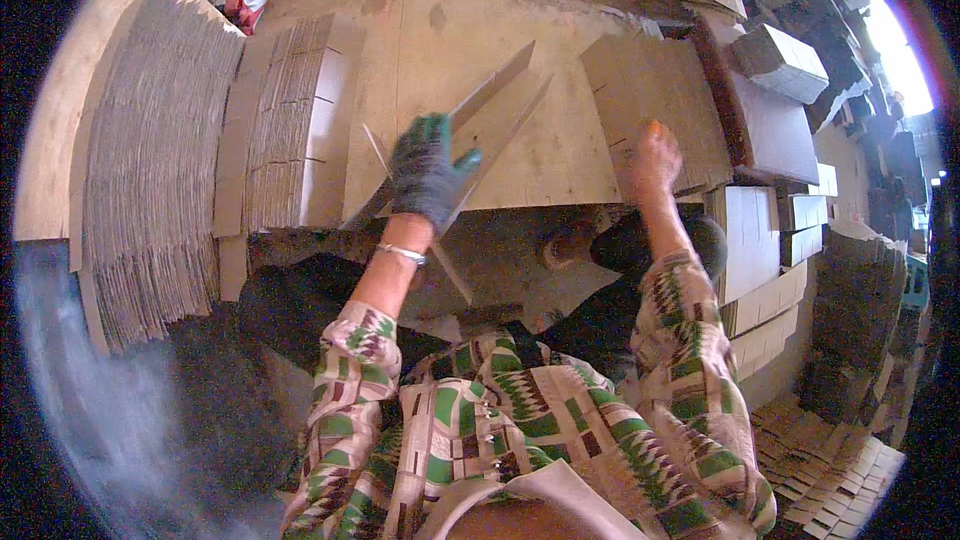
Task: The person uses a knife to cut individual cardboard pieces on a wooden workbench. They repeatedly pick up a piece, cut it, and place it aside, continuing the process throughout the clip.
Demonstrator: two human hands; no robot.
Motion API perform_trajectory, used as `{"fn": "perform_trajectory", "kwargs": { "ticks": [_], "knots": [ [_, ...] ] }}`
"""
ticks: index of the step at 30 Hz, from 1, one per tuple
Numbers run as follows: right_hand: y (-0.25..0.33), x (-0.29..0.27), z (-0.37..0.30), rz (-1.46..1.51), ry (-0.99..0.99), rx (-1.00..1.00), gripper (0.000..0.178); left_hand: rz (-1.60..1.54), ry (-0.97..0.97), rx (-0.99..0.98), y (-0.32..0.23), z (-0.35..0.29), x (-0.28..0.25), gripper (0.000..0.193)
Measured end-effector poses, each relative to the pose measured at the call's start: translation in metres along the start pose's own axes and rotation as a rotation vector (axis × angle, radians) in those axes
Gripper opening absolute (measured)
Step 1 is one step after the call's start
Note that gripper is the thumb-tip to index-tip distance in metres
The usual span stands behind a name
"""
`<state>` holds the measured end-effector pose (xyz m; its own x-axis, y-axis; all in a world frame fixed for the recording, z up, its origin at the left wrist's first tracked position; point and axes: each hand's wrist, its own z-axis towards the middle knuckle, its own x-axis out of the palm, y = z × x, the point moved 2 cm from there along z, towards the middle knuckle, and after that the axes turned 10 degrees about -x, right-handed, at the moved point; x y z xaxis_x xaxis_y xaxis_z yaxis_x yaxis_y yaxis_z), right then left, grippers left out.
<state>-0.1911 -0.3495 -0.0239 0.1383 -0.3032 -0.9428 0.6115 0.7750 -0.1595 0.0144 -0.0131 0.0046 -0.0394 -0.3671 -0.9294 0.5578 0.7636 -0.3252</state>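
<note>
- Brown corrugated cardboard is everywhere here — flat die-cut sheets, stacks and folded boxes around a pale wooden table (440, 30).
- The left hand (428, 172), in a dark green knitted glove, is closed on a folded brown cardboard blank (490, 105) that stands tilted on edge over the table, its long flaps pointing up and to the right.
- The lower end of that blank reaches past the near table edge, close to the person's left wrist, which wears a thin silver bracelet (404, 254).
- The right hand (655, 155) is bare, fingers loosely spread, and rests on the near edge of a low stack of flat brown cardboard sheets (650, 90) on the right part of the table; it presses on the top sheet rather than gripping it.
- The two hands are well apart, the blank between them nearer the left.
- On the left of the table lies a fanned pile of slotted cardboard sheets (290, 130), and beside it — further left — a larger ribbed heap of cardboard (150, 170).
- Folded cardboard boxes (780, 60) are piled at the right, beyond the table.
- Both sleeves are of green, white and brown patterned cloth.
</note>
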Motion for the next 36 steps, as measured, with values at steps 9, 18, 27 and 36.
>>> {"fn": "perform_trajectory", "kwargs": {
  "ticks": [9, 18, 27, 36],
  "knots": [
    [0.001, -0.078, 0.017, 0.78, -0.297, 0.022, 0.07, 0.009, 0.389, 0.058, -0.054, 0.033, 0.077, 0.039],
    [0.127, -0.072, 0.0, 0.689, 0.152, -0.199, 0.103, 0.072, 0.48, -0.008, -0.07, 0.023, 0.056, 0.033],
    [0.12, -0.081, 0.002, 0.664, 0.063, -0.347, 0.102, 0.104, 0.316, 0.11, -0.068, 0.022, 0.063, 0.028],
    [0.124, -0.071, 0.007, 0.67, 0.163, -0.33, 0.103, 0.028, 0.46, 0.044, -0.076, 0.026, 0.045, 0.028]
  ]
}}
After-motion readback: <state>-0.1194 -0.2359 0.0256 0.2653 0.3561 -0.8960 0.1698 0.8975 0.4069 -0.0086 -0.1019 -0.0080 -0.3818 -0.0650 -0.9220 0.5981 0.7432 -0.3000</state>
